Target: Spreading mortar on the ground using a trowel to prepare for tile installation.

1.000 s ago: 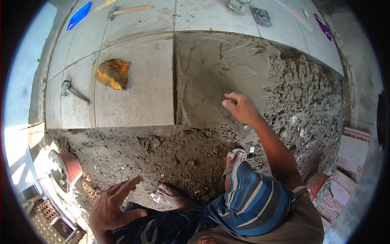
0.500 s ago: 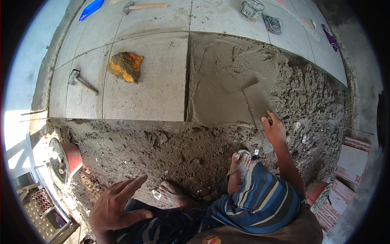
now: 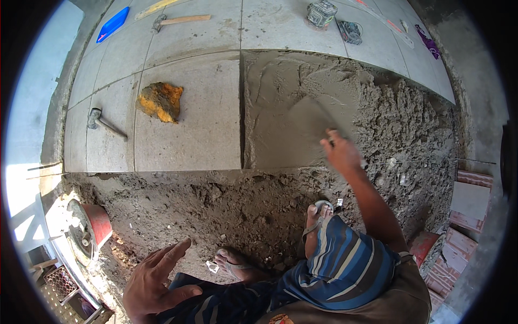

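My right hand (image 3: 343, 153) grips the handle of a trowel (image 3: 312, 117), whose flat blade is smeared by motion over the wet mortar (image 3: 278, 137). The mortar is smooth on its left side and rough and lumpy toward the right. Above my left knee, my left hand (image 3: 159, 283) hangs with its fingers stretched out and holds nothing. Left of the mortar lies a large grey floor tile (image 3: 199, 140), with a clump of orange and grey-stained sponge or cloth (image 3: 162, 102) on it.
A mallet (image 3: 102, 123) lies on the left tiles, and a wooden-handled hammer (image 3: 181, 20) farther back. Near them is a blue tray (image 3: 113, 24). Two dark tool-like blocks (image 3: 322, 14) sit at the back. Red buckets (image 3: 97, 224) flank me. Stacked tiles (image 3: 469, 202) stand at right.
My right hand and the trowel have swept left and away from me across the mortar. The view has tilted slightly. My left hand remains spread.
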`<state>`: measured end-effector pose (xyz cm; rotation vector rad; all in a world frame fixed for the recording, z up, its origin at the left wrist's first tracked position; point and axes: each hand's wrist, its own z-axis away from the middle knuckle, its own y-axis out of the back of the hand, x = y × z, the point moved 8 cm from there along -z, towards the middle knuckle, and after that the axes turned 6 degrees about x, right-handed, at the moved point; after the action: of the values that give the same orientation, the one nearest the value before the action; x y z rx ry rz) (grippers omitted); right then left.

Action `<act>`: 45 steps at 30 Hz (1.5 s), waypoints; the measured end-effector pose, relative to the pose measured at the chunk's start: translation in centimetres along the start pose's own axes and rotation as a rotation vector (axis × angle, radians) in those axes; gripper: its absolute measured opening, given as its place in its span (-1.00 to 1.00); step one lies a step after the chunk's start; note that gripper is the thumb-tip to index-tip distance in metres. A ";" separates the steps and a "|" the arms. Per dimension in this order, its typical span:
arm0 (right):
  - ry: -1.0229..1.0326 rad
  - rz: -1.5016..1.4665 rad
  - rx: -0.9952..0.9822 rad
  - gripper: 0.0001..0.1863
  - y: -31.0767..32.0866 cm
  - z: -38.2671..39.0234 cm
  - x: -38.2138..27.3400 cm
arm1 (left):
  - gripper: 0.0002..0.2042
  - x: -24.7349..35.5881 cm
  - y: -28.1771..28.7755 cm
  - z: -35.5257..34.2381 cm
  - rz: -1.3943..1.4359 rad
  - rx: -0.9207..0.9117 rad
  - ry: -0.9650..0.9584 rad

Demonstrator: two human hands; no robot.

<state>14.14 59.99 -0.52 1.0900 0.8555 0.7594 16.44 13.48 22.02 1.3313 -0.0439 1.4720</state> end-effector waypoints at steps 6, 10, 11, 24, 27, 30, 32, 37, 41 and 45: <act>0.054 -0.289 0.182 -0.36 1.8 2.8 -0.4 | -0.08 0.7 0.3 0.7 -0.025 -0.088 0.066; 0.336 -0.682 -0.057 -0.42 -1.0 7.2 -6.6 | -0.11 0.6 0.1 -0.7 0.000 -0.077 0.005; 0.311 -0.766 -0.188 -0.44 -2.3 7.5 -7.2 | -0.12 0.6 0.0 -1.2 0.001 -0.086 0.013; 0.063 -0.998 -0.188 -0.72 -7.9 7.8 -13.2 | -0.09 1.2 -0.4 -1.1 0.033 -0.119 -0.012; 0.282 -0.913 -0.030 -0.72 -7.0 7.0 -13.4 | -0.18 0.1 -0.3 -0.7 0.059 -0.149 0.051; 0.294 -0.844 0.003 -0.71 -5.0 5.3 -11.5 | -0.18 0.6 -0.2 -0.7 0.036 -0.113 0.067; 0.205 -0.756 0.048 -0.72 -4.5 4.3 -6.3 | -0.19 -0.3 -0.7 -1.8 0.011 -0.129 0.106; -0.208 -0.692 0.074 -0.74 -2.0 4.2 4.5 | -0.18 0.3 -1.1 -1.3 -0.006 -0.122 0.086; -0.308 -0.794 0.114 -0.76 -1.1 4.3 7.6 | -0.15 0.6 -0.7 -0.4 0.012 -0.096 0.096; -0.268 -1.186 -0.017 -0.76 -0.8 5.3 2.7 | -0.15 1.4 -0.3 0.7 -0.005 -0.099 0.128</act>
<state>20.12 59.77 -0.68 0.4797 1.0591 -0.3624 17.49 14.07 23.09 1.1550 -0.0296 1.5280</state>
